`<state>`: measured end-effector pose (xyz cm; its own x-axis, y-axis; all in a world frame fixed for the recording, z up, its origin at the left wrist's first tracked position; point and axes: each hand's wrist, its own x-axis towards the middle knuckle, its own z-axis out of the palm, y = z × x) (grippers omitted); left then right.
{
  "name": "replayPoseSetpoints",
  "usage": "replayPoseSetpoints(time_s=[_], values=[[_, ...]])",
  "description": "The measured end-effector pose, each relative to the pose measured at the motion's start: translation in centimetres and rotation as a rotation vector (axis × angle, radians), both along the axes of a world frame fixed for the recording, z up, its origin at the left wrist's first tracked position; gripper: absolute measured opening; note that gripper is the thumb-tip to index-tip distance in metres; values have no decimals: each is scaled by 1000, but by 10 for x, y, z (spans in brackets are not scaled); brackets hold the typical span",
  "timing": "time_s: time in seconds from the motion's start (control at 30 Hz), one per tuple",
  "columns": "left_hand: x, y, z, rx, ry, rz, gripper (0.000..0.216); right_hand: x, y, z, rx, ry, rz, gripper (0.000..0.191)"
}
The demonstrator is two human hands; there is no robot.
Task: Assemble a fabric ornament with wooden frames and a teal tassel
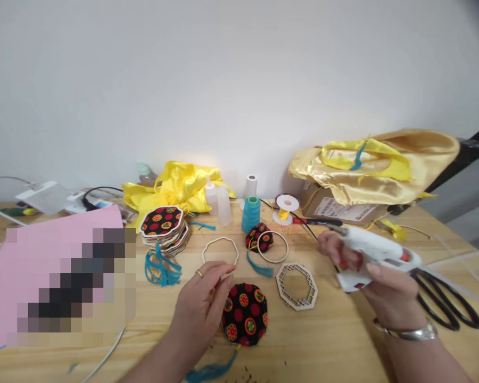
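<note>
My right hand (383, 290) is wrapped round the grip of a white hot glue gun (377, 252), its nozzle pointing left above the table. My left hand (205, 300) rests palm down with its fingers curled loosely on the left edge of a round black fabric piece with red and yellow dots (245, 314). A teal tassel (213, 369) trails from that piece toward me. A thin white ring frame (220, 251) lies just beyond my left fingers. To the right of the fabric piece lies a wooden octagonal lattice frame (296, 285).
A stack of dotted fabric pieces (164, 229) with a teal tassel (159, 268), a teal thread spool (251, 214), a round ring (273, 246), black scissors (443, 298), yellow satin cloth (175, 189), a cardboard box (339, 207) and pink paper (43, 250) crowd the wooden table (323, 346).
</note>
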<state>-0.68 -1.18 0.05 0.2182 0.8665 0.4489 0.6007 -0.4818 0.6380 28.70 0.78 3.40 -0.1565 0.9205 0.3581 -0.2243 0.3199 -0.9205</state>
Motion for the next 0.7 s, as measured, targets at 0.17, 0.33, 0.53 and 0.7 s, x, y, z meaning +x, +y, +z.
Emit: replayPoseSetpoints(time_s=[0.17, 0.33, 0.53, 0.7], values=[[1, -1, -5, 5, 27, -20, 20, 20, 5, 7, 131, 53, 53, 28], [0, -2, -7, 17, 35, -28, 19, 31, 3, 12, 153, 28, 34, 28], [0, -3, -7, 7, 43, -40, 20, 30, -12, 12, -56, -112, -57, 21], [0, -4, -7, 8, 47, -32, 20, 4, -23, 17, -195, -373, 20, 23]])
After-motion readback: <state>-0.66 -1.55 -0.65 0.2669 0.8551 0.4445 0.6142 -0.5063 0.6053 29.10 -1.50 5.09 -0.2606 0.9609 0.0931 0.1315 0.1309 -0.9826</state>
